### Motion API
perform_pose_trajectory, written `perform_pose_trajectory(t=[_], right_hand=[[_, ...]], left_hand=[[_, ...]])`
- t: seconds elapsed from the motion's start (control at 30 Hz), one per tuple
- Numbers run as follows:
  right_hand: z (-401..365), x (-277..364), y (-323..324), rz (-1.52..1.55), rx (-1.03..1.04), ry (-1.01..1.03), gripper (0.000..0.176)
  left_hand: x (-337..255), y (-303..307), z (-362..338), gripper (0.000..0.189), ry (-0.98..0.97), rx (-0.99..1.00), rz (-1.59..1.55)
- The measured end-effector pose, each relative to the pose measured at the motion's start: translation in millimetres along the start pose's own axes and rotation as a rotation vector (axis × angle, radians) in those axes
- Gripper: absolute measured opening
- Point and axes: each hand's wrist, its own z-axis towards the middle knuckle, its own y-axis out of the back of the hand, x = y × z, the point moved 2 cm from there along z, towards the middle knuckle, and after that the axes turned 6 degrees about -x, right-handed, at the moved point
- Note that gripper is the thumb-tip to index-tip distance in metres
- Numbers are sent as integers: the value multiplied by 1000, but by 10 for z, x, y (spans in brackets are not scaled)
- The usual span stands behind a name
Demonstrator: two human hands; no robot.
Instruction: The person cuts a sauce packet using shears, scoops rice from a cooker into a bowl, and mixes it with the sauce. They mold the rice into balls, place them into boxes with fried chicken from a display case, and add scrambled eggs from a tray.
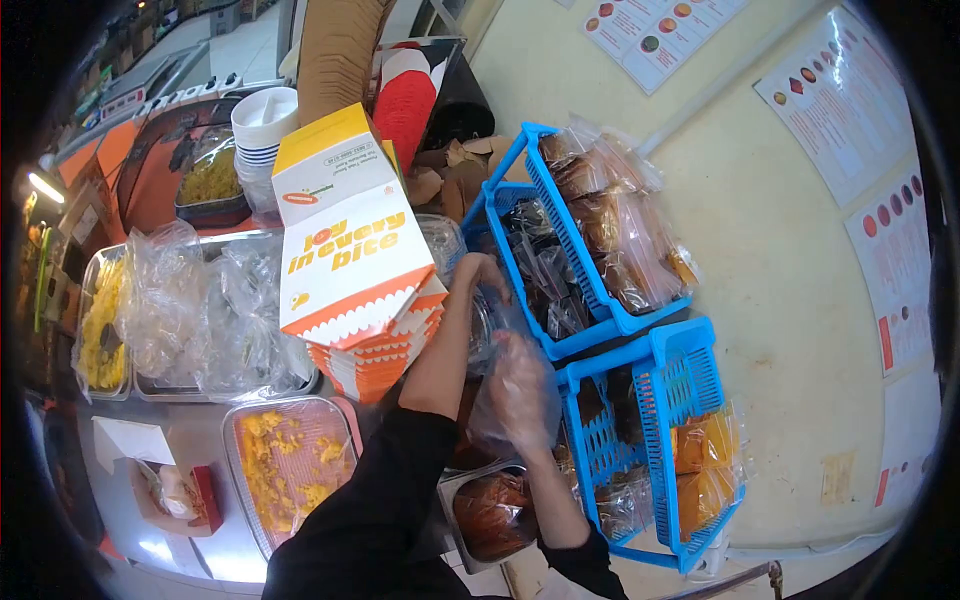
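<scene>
My left hand (484, 272) reaches beyond the stack of printed food boxes, its fingers bent down and partly hidden beside clear plastic. Closer to me is my right hand (522, 388), blurred, with loose clear plastic (485, 420) around it; whether this is a bag or a glove I cannot make out. The folded boxes (350, 265), white, yellow and orange, stand left of my hands. Under my right wrist sits a metal pan (490, 515) with something reddish brown inside.
Blue baskets (560, 345) of bagged sauces and packets stand at the right, against the wall. On the left are a tray of yellow food (290, 460), a small open box (170, 490), plastic-covered trays (210, 320) and stacked white cups (265, 120).
</scene>
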Motion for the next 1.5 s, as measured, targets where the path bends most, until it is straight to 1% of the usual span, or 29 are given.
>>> perform_pose_trajectory(t=[0.07,0.17,0.27,0.3,0.4,0.5,0.57,0.67,0.7,0.83,0.97,1.0,1.03,1.17,1.27,1.3,1.4,1.43,1.5], right_hand=[[235,-55,-179,-183,32,-53,25],[442,-60,-236,-303,103,-181,27],[492,8,-173,-278,123,-314,30],[462,-57,-195,-267,125,-305,30],[506,-78,-219,-206,145,-327,30],[511,-297,-389,-385,340,-188,34],[550,-583,-667,-609,649,-59,38],[674,-797,-920,-610,835,-116,42],[720,-848,-964,-585,850,-135,42],[756,-1077,-1119,-271,526,-252,43],[738,-1199,-1202,-24,357,-296,43],[742,-1221,-1216,24,335,-303,44],[738,-1233,-1230,71,318,-307,44],[724,-1265,-1236,250,266,-319,45],[690,-1247,-1237,318,259,-327,46],[681,-1247,-1236,333,257,-332,46],[654,-1167,-1202,416,240,-332,48],[639,-1130,-1181,474,220,-320,49],[638,-1060,-1134,534,196,-301,50]], left_hand=[[-9,14,-22,82,-50,36,25],[167,-71,211,69,-71,-207,28],[369,-85,498,59,112,-337,-172],[424,-84,654,54,154,-246,-81],[462,-253,787,50,52,-294,44],[400,-280,571,47,-1,-285,74],[395,-308,491,45,-20,-283,79],[381,-328,452,41,-41,-280,96],[370,-321,438,40,-47,-282,105],[266,-300,371,37,-89,-284,138],[29,-235,265,33,-169,-322,177],[-5,-224,245,32,-196,-344,185],[6,-249,246,28,-58,-429,198],[-298,-71,-392,27,-74,-516,180],[-257,-156,-343,25,-50,-543,171],[-253,-160,-311,25,-49,-511,235],[28,-387,-21,24,-49,-869,91],[-8,-415,-106,24,24,-937,14],[-53,-339,-203,25,-50,-721,88]])
